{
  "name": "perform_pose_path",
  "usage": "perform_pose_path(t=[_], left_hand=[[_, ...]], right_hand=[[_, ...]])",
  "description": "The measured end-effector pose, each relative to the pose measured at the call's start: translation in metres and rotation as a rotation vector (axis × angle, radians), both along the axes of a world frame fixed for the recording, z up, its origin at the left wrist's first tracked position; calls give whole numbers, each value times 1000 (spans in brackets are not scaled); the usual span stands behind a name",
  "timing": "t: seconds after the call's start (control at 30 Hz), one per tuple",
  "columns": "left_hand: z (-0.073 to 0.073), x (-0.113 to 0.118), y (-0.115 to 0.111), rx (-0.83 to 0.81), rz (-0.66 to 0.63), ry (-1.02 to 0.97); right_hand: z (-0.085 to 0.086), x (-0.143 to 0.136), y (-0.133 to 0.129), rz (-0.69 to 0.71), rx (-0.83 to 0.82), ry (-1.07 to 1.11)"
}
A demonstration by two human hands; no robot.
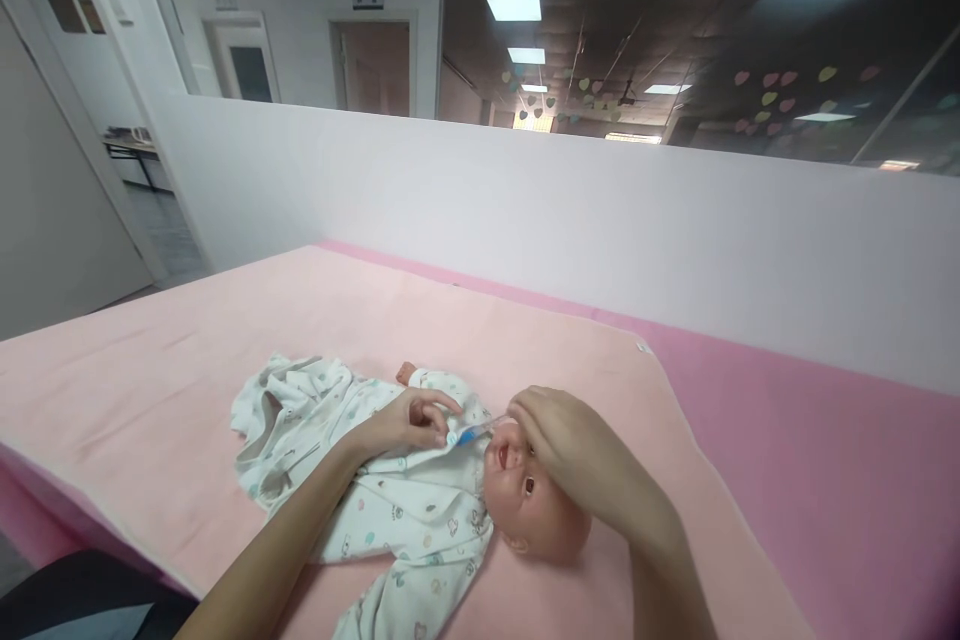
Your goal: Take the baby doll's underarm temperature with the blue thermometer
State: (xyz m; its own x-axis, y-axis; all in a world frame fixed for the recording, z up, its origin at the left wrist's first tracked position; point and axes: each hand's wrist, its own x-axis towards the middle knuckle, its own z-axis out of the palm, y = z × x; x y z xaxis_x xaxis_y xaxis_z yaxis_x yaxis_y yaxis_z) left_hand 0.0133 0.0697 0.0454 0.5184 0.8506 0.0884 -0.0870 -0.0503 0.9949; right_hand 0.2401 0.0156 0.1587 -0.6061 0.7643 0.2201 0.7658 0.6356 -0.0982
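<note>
Pink mat (247, 315): spreads out under the left hand (409, 420) and the right hand (562, 435), and well beyond both.
Doll (431, 495): on its back below the hands, long axis running roughly left to right; head at the right hand, trunk beneath the left hand and forearm.
Printed outfit (375, 510): on the doll, its loose end spread left of the left hand.
Right hand: fingers together, slightly bent, laid over the far side of the doll's face; any grip on the tube (469, 435) cannot be told.
Left hand: fingers loosely curled, thumb at the tube's left end; firmness of hold unclear.
Tube: slim, blue and clear, bridging the hands; blue part nearer the left, clear part slanting toward the right fingertips.
</note>
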Motion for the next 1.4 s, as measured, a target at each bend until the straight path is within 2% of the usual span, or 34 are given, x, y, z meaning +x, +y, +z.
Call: perform_pose_path(t=[0.1, 0.17, 0.27, 0.4, 0.53, 0.7, 1.03, 1.4], left_hand=[[0, -2, -1, 28, -208, 98], [-1, -5, -1, 36, -274, 90], [-5, -10, 0, 56, -188, -95], [-10, -11, 2, 43, -33, -296], [-10, -8, 1, -18, 100, -445], [-8, -9, 3, -56, 218, -539], [-5, -12, 5, -197, 186, -903], [-7, -12, 6, -222, 217, -914]], right_hand=[[21, 18, -7, 26, -177, 251], [27, 21, -6, 35, -254, 413], [25, 15, -2, 59, -286, 611], [17, 0, 5, 87, -358, 716], [14, -8, 8, 104, -406, 697], [14, -4, 6, 124, -467, 551], [9, -7, 9, 111, -548, 425], [6, -9, 10, 97, -491, 448]])
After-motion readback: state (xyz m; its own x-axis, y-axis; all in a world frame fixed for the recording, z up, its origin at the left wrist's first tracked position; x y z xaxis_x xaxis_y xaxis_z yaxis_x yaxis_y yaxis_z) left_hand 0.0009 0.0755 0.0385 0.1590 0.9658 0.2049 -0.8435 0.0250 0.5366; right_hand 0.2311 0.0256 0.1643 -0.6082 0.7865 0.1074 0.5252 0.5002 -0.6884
